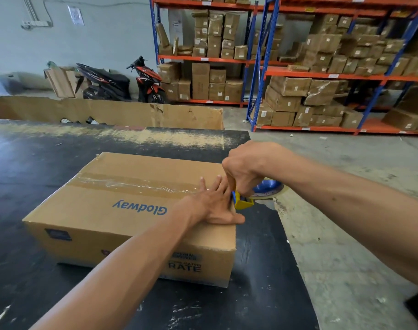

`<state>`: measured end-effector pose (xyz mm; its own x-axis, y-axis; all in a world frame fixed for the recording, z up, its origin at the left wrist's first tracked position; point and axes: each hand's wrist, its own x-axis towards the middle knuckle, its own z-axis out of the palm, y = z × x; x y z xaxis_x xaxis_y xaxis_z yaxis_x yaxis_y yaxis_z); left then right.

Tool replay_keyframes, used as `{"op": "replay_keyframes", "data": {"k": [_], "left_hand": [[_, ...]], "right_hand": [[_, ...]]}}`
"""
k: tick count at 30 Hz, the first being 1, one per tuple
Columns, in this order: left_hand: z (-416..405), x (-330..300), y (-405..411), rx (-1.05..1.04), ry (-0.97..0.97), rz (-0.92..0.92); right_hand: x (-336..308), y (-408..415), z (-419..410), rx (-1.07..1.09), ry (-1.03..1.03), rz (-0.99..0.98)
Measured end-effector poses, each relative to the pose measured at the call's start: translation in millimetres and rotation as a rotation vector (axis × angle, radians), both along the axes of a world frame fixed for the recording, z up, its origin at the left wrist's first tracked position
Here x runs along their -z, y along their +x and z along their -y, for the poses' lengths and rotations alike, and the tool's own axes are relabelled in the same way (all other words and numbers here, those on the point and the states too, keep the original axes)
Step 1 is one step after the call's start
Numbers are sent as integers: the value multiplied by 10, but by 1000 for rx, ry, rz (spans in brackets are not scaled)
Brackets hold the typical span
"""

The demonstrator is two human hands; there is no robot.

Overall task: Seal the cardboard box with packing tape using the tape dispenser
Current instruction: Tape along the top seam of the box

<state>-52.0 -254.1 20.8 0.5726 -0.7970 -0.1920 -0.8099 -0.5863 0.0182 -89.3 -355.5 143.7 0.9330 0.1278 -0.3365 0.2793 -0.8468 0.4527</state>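
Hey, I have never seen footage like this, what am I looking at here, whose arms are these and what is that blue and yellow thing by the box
There is one picture, taken by a wide-angle camera worn on a person's head, looking forward and down. So the two bare arms reaching in from the bottom belong to the wearer.

A closed cardboard box sits on a dark table. A strip of clear packing tape runs along its top seam.

The left hand lies flat on the box top near its right edge, pressing the tape end down. The right hand grips the blue and yellow thing: a tape dispenser carrying a roll of tape, held at that same edge.

Behind are warehouse shelves stacked with boxes and two parked scooters.
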Motion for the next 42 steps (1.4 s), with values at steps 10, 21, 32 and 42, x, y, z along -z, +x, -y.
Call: {"op": "replay_keyframes", "data": {"k": [10,21,32,42], "left_hand": [[-56,219,162,-19,-71,-9],[63,50,106,-28,99,31],[55,135,64,-87,-9,-19],[-498,-47,169,-4,-179,-141]], "right_hand": [[-27,-259,909,176,593,-6],[318,-1118,1655,458,909,341],[590,-917,1334,361,981,333],[500,-828,1078,389,1139,363]]}}
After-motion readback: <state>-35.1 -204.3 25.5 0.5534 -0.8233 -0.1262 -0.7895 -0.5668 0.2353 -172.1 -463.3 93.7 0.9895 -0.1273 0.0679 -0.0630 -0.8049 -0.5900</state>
